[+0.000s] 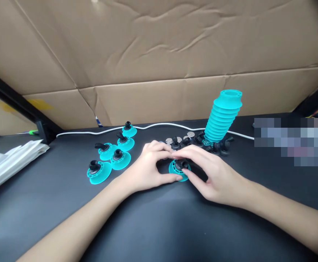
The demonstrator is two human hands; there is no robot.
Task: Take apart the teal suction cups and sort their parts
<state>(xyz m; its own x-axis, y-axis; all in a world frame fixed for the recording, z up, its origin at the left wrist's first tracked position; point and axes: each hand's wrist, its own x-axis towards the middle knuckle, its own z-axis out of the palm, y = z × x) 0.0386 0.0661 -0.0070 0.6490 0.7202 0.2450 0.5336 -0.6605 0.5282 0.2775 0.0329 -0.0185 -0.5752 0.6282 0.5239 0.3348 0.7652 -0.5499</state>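
Note:
A turquoise disc (175,172) with a black knob piece (183,165) on it lies on the black table between my hands. My left hand (150,165) curves round its left side, thumb at the disc's near edge. My right hand (213,171) has thumb and fingers around the black piece from the right. Behind my hands are several loose black knobs (225,146) and round grey metal discs (191,134). To the left sit several turquoise discs with black pieces on them (101,174). A tall leaning stack of turquoise discs (221,118) stands at the back right.
A white cable (164,124) runs along the back of the table (148,225), before a cardboard wall (148,47). White packets (11,160) lie at the far left. Black frame posts (17,100) flank the table. A blurred-out patch covers the right side.

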